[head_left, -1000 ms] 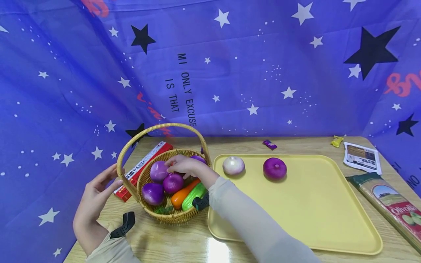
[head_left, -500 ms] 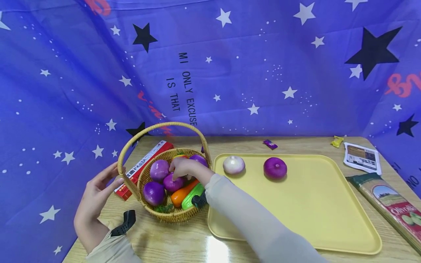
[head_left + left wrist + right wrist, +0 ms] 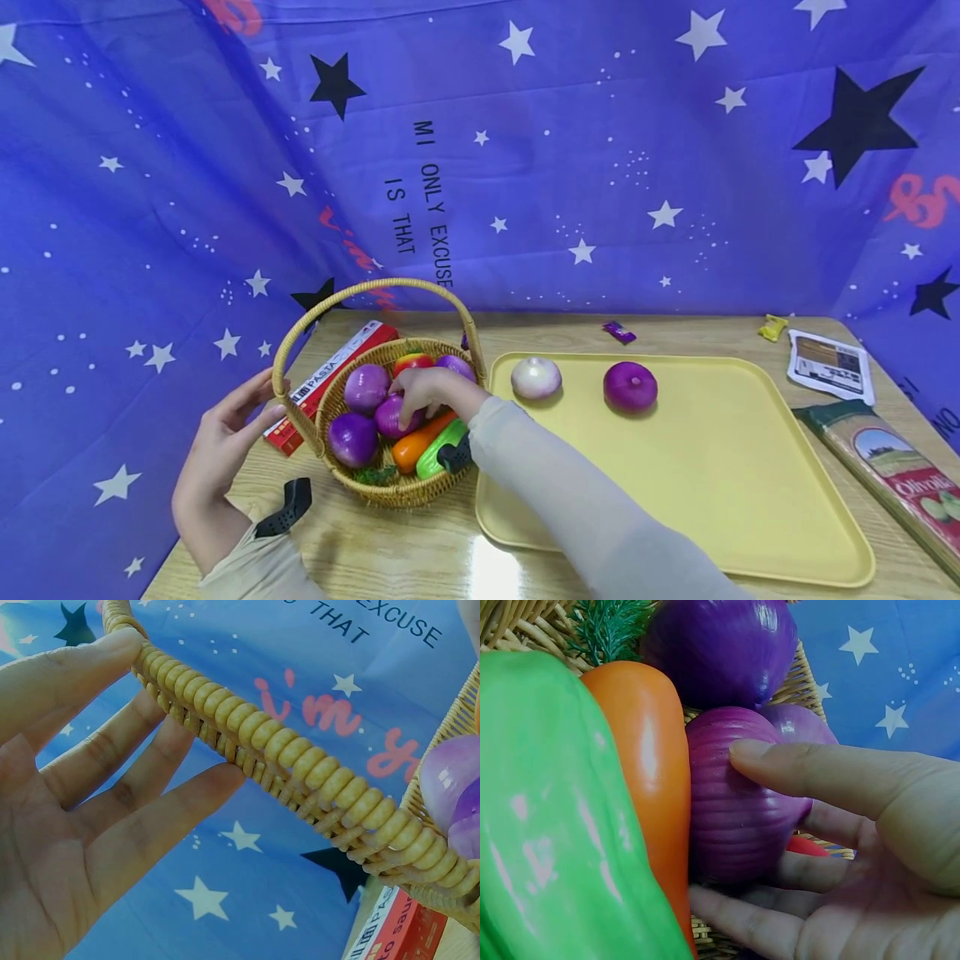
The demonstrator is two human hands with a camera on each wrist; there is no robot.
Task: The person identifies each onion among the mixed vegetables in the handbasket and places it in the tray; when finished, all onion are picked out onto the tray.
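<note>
A ribbed, purple-red, round onion (image 3: 739, 799) sits among other produce inside a tan woven wicker basket (image 3: 390, 498), left of centre in the head view. The right hand (image 3: 431, 388) holds it: the thumb lies across the ribbed face while the other fingers curve round the far side, their contact partly hidden. This opposed hold probably suits a smooth, round body hemmed in by its neighbours. A glossy orange carrot-like vegetable (image 3: 645, 750) lies close alongside, with a long, glossy green vegetable (image 3: 547, 802) next to it, toward the left of the right wrist view. A dark violet, rounded vegetable (image 3: 353, 439) and a pale purple, round onion (image 3: 367, 388) crowd its other side.

At the left of the head view, the left hand (image 3: 217, 454) grips the arched, cane-wrapped handle (image 3: 292, 757), thumb above and fingers beneath, presumably to steady the basket. To the right, a flat yellow rectangular tray (image 3: 690, 475) bears a white, round onion (image 3: 536, 377) and a squat magenta onion (image 3: 630, 387), set apart near its upper edge.
</note>
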